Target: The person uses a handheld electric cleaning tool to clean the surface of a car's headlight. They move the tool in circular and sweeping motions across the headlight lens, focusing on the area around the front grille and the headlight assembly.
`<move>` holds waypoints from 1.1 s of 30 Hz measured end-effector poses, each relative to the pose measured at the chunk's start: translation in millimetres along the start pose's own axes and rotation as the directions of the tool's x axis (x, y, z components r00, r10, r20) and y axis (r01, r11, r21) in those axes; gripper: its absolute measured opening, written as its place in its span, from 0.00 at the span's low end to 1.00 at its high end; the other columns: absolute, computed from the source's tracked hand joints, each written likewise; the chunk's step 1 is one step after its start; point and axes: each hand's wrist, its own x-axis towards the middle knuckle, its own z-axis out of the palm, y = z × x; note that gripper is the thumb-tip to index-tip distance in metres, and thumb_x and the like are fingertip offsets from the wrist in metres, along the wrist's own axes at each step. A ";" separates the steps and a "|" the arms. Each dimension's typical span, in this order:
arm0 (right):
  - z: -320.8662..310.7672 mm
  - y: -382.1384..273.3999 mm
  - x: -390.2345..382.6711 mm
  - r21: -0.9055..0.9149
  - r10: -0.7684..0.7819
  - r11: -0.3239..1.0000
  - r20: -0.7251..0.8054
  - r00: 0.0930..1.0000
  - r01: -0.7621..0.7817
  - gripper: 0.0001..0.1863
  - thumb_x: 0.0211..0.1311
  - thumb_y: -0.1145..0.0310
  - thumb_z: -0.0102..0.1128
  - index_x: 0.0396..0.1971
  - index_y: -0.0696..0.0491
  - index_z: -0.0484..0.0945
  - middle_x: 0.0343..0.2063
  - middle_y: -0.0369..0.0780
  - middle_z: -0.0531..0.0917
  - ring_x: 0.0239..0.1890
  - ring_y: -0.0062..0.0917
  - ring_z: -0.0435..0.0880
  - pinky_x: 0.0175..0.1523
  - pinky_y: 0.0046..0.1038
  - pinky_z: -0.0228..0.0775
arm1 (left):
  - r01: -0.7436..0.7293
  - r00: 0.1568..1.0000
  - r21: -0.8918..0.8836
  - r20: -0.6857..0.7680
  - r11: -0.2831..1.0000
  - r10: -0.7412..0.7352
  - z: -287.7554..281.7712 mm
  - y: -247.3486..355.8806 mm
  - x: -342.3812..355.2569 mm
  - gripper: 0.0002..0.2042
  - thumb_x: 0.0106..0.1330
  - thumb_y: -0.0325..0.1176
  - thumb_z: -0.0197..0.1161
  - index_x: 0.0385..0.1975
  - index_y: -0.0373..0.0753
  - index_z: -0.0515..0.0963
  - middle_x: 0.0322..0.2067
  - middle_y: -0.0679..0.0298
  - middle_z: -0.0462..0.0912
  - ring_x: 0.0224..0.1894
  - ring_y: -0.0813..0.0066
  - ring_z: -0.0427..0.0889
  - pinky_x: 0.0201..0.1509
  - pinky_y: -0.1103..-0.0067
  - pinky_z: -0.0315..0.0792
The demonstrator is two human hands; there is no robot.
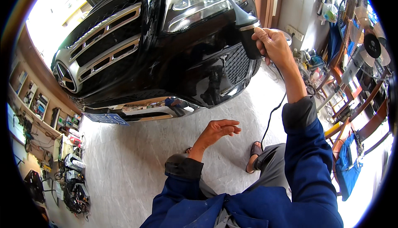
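"What could go wrong with that corded handheld tool (250, 44)?"

"Its tapered grey nozzle (240, 14) is my main worry. It rises up and left from my right hand (272, 45), in front of the headlamp (195, 20). If my wrist dipped, I think the tip could scratch the lens; I can't tell how much gap there is."

"Anything farther from your grip?"

"The black cord (270, 118). It hangs below my right hand, down to beside my right sandal (256, 149). If I trod on it, a tug could swing the tool into the glossy black bumper (182, 58), left of and below my grip."

"So where does the tool sit in your hold?"

"Its black barrel lies along the left side of my right hand, with thumb and fingers closed on it, just below the collar. The barrel's lower end sticks out under my fingers, above the mesh vent (238, 67)."

"And your left hand (215, 132)?"

"Below and left of that grip, holding nothing, its fingers loosely extended over the marbled floor (132, 166)."
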 end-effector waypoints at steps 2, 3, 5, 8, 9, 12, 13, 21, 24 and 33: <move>4.1 -3.9 -3.2 -0.003 -0.013 1.000 0.013 1.000 0.013 0.24 0.78 0.52 0.56 0.35 0.61 0.83 0.17 0.32 0.75 0.16 0.11 0.72 0.13 0.16 0.64 | -0.004 1.000 0.024 -0.009 1.000 0.004 -0.5 -0.3 -0.3 0.19 0.70 0.42 0.70 0.56 0.40 0.85 0.47 0.56 0.90 0.49 0.68 0.90 0.51 0.77 0.82; 6.1 -5.5 -4.5 -0.008 -0.013 1.000 0.020 1.000 0.013 0.24 0.78 0.52 0.56 0.35 0.60 0.83 0.17 0.32 0.75 0.16 0.11 0.71 0.13 0.16 0.64 | -0.002 1.000 0.011 -0.006 1.000 0.002 -0.6 -0.4 -0.5 0.19 0.70 0.42 0.70 0.56 0.40 0.85 0.47 0.56 0.90 0.49 0.68 0.90 0.51 0.77 0.82; 10.5 -8.6 -6.8 -0.007 -0.012 1.000 0.037 0.999 0.013 0.24 0.79 0.52 0.56 0.34 0.60 0.83 0.17 0.32 0.75 0.16 0.11 0.71 0.13 0.16 0.64 | -0.008 1.000 0.032 -0.011 0.999 0.008 -0.8 -0.3 -0.9 0.19 0.70 0.42 0.70 0.56 0.41 0.85 0.47 0.56 0.90 0.49 0.68 0.90 0.51 0.77 0.82; 16.1 -14.1 -11.6 -0.011 -0.019 1.000 0.055 0.998 0.020 0.25 0.78 0.50 0.57 0.33 0.60 0.83 0.17 0.31 0.76 0.17 0.12 0.73 0.13 0.17 0.65 | -0.002 1.000 0.036 -0.016 0.999 0.003 -0.8 0.7 -1.6 0.19 0.70 0.42 0.70 0.56 0.41 0.85 0.47 0.57 0.90 0.49 0.68 0.90 0.51 0.77 0.82; 17.5 -16.3 -12.9 -0.015 -0.016 1.000 0.063 0.998 0.017 0.26 0.77 0.49 0.57 0.32 0.60 0.84 0.18 0.31 0.77 0.19 0.12 0.74 0.14 0.18 0.65 | 0.002 1.000 0.022 -0.016 1.000 -0.001 -0.8 1.3 -1.7 0.19 0.70 0.42 0.70 0.56 0.41 0.85 0.47 0.57 0.90 0.49 0.69 0.90 0.51 0.77 0.82; 21.7 -22.9 -16.0 -0.018 -0.013 1.000 0.086 0.996 0.014 0.26 0.77 0.49 0.57 0.32 0.60 0.84 0.18 0.31 0.77 0.18 0.12 0.73 0.14 0.18 0.66 | 0.011 1.000 0.027 -0.021 1.000 -0.010 -0.7 3.0 -2.2 0.19 0.70 0.42 0.70 0.55 0.41 0.85 0.47 0.57 0.90 0.49 0.69 0.90 0.51 0.77 0.82; 23.5 -24.7 -17.1 -0.024 -0.014 1.000 0.091 0.996 0.016 0.26 0.77 0.49 0.57 0.32 0.60 0.84 0.18 0.31 0.77 0.18 0.12 0.73 0.14 0.18 0.67 | 0.012 1.000 0.027 -0.021 1.000 -0.012 -0.7 3.5 -2.3 0.18 0.70 0.42 0.70 0.55 0.41 0.85 0.46 0.57 0.91 0.49 0.69 0.90 0.51 0.77 0.82; 37.0 -36.8 -22.1 -0.040 -0.009 0.999 0.123 0.992 0.014 0.25 0.78 0.51 0.55 0.33 0.59 0.84 0.17 0.32 0.77 0.14 0.12 0.72 0.13 0.17 0.65 | 0.018 0.999 0.046 -0.033 0.999 -0.017 -0.8 5.7 -3.4 0.19 0.70 0.43 0.70 0.55 0.42 0.85 0.46 0.57 0.91 0.49 0.69 0.90 0.51 0.77 0.83; 41.7 -42.0 -22.3 -0.040 -0.007 0.999 0.129 0.992 0.013 0.25 0.79 0.51 0.55 0.33 0.59 0.84 0.16 0.32 0.76 0.13 0.11 0.72 0.13 0.16 0.63 | 0.021 0.999 0.058 -0.038 0.998 -0.019 -1.1 6.6 -3.8 0.18 0.70 0.43 0.70 0.55 0.42 0.85 0.46 0.58 0.91 0.49 0.69 0.90 0.50 0.77 0.83; 42.8 -45.4 -20.3 -0.038 -0.012 0.999 0.127 0.992 0.017 0.26 0.77 0.49 0.57 0.33 0.60 0.84 0.18 0.31 0.77 0.18 0.12 0.75 0.14 0.18 0.67 | 0.037 0.999 0.043 -0.030 0.998 -0.036 -2.7 7.7 -5.0 0.18 0.70 0.42 0.70 0.56 0.42 0.85 0.47 0.58 0.91 0.49 0.70 0.90 0.52 0.79 0.82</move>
